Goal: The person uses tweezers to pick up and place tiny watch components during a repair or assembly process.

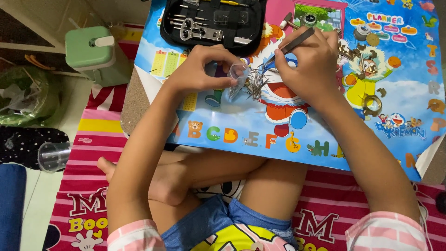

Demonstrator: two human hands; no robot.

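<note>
A person is sitting cross-legged at a low table covered by a colourful cartoon mat (325, 135). The left hand (200, 69) is pinching a small clear plastic bag (237, 79) between thumb and fingertips, holding it just above the mat near the middle of the view; the bag's long axis is running from about one o'clock down to seven o'clock, though which end is the mouth cannot be told. The right hand (311, 65) is gripping metal tweezers (290, 46), closed around their shaft; their long axis is lying from two o'clock to eight o'clock, tips pointing toward eight o'clock at a heap of thin metal pins (255, 83) touching the bag's three o'clock side. Judging from the heap, most pins are remaining loose on the mat, and whether any are sitting in the bag cannot be told. An open black tool case (213, 23) is lying at twelve o'clock; small brownish parts (357, 51) are scattered at two o'clock.
</note>
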